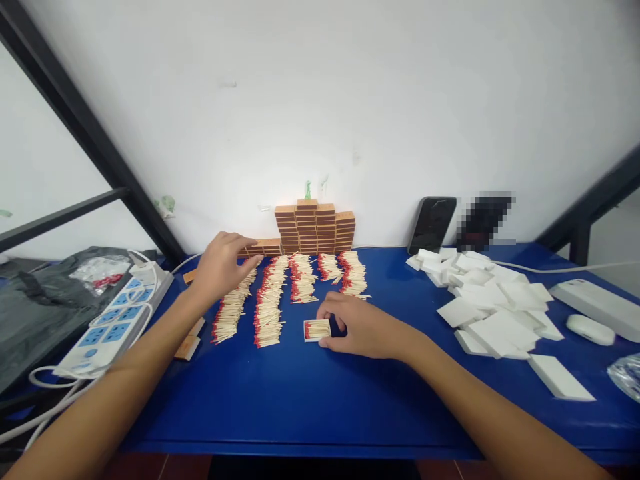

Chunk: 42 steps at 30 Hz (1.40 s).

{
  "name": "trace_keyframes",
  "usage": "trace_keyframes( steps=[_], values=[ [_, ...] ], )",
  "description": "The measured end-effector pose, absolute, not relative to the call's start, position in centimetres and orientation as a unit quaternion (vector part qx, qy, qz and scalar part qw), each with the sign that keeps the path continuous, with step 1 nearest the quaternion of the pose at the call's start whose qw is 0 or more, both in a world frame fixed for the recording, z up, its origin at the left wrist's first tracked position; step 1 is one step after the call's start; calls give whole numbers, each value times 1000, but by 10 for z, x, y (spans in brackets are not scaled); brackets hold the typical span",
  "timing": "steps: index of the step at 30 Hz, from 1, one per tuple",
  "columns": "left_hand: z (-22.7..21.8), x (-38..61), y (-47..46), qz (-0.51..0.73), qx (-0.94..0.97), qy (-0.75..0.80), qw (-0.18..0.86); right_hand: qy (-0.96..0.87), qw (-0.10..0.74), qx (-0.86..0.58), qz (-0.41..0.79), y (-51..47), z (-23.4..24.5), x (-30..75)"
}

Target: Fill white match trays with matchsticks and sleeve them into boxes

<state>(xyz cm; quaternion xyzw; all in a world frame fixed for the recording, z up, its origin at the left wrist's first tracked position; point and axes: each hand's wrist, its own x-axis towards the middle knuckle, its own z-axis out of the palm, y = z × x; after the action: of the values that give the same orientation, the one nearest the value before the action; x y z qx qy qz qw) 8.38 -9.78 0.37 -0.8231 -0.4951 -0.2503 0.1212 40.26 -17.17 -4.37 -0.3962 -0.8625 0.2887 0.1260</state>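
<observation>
My right hand (353, 327) grips the right end of a small white matchbox tray (310, 338) between thumb and fingers. Red-headed matches (316, 329) lie inside that tray. My left hand (223, 265) reaches to the back left, thumb and index finger apart, close to a low row of brown matchbox sleeves (270, 247); I cannot tell whether it touches one. Several long rows of loose matches (270, 303) lie between the hands, red heads to the left. Behind them, brown matchbox sleeves stand stacked (315, 230) against the wall.
White trays (500, 307) are heaped on the blue table (300, 407) at right. A phone (433, 223) leans on the wall beside a blurred dark object. Further right are a white case (590, 329) and cable. A power strip (107, 320) and loose sleeves (187, 347) lie left.
</observation>
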Motion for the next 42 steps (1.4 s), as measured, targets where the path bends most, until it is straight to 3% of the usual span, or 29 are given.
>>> trace_keyframes(
  steps=[8,17,21,27,33,42],
  values=[
    [19,7,-107,-47,-726,-669,148,-874,129,-393,255,-172,-44,403],
    [-20,-29,-85,-13,-694,-715,83,-871,138,-397,254,-169,-44,406],
    [-24,-33,-85,-60,-703,-706,56,-869,163,-398,245,-165,-41,409],
    [-16,-12,-97,-200,-741,-641,-19,-850,278,-400,203,-162,-39,411],
    [-18,56,-126,-421,-742,-464,-238,-815,387,-400,161,-163,-43,406],
    [-39,108,-155,-442,-725,-426,-313,-768,439,-436,165,-171,-49,397]
  ],
)
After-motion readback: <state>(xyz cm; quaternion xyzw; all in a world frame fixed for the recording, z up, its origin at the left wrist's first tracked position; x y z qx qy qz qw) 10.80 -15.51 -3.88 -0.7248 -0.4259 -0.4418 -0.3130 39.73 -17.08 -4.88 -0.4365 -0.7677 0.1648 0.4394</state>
